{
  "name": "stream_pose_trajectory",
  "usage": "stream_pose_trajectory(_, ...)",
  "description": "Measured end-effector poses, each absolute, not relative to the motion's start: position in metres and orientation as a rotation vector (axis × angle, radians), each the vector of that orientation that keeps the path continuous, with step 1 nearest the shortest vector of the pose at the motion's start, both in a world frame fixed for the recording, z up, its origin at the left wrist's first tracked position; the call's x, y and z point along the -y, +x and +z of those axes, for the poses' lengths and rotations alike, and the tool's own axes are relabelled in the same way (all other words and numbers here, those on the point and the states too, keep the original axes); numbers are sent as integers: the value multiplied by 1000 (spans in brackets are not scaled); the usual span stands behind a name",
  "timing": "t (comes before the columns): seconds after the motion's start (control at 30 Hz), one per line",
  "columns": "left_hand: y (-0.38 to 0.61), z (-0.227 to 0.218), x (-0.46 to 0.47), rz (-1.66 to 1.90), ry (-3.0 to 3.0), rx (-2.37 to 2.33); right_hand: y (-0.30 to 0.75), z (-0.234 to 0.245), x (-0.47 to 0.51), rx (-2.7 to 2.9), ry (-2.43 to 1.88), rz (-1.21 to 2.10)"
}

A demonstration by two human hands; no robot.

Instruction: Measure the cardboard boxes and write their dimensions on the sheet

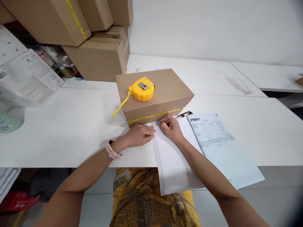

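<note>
My right hand (170, 127) grips a clear pen (176, 118) with a black clip, its tip down on white paper (176, 170). A narrow band of small dark marks runs along the paper's left edge. Beside that edge, near the top, lies my left hand (139, 135), its fingers curled and touching the paper; whatever is within them is hidden. Just beyond both hands stands a brown cardboard box (163, 90) with a yellow strip along its lower front. A yellow tape measure (143, 89) rests on the box, its yellow strap hanging over the left side.
A pale blue printed form (220, 151) overlaps the paper's right side and juts past the table's front edge. Cardboard boxes (99, 58) are stacked at back left. A white printed carton (28, 78) and a green object (10, 122) stand on the white table (71, 126) at left.
</note>
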State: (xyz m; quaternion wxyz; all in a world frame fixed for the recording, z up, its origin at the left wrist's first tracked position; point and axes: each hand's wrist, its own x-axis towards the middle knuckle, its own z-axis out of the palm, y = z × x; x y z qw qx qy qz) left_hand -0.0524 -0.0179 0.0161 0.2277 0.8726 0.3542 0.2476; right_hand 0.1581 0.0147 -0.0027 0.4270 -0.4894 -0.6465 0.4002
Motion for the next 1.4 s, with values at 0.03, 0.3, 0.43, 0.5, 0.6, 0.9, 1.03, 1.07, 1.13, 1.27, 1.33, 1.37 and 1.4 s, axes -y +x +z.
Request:
stream_pose_trajectory(0.03,-52,16,18,684,2409,-975,158,-3,-15,1619,-1220,995)
stream_pose_trajectory(0.3,-52,15,18,666,2423,-989,157,0,-14,1599,-1200,1009)
stream_pose_trajectory(0.43,-53,15,18,656,2414,-995,157,1,-14,1577,-1224,997)
stream_pose_trajectory(0.5,-53,15,18,650,2405,-1001,158,1,-14,1574,-1232,993)
stream_pose_trajectory(0.6,-53,16,18,643,2400,-1002,158,0,-14,1585,-1238,982)
stream_pose_trajectory(0.9,-52,16,18,660,2394,-990,157,0,-15,1590,-1227,994)
stream_pose_trajectory(1.03,-52,16,18,655,2405,-989,157,0,-14,1592,-1218,1001)
stream_pose_trajectory(1.07,-52,17,18,653,2409,-989,158,0,-14,1587,-1217,1002)
stream_pose_trajectory(1.13,-52,17,19,651,2411,-988,158,0,-14,1576,-1223,998)
stream_pose_trajectory(1.27,-51,18,19,657,2398,-993,158,1,-14,1585,-1240,971)
stream_pose_trajectory(1.33,-52,18,19,661,2394,-990,158,1,-14,1597,-1241,966)
stream_pose_trajectory(1.37,-52,18,19,664,2392,-989,158,1,-14,1601,-1242,968)
stream_pose_trajectory(1.4,-52,17,19,669,2391,-990,158,1,-14,1602,-1245,973)
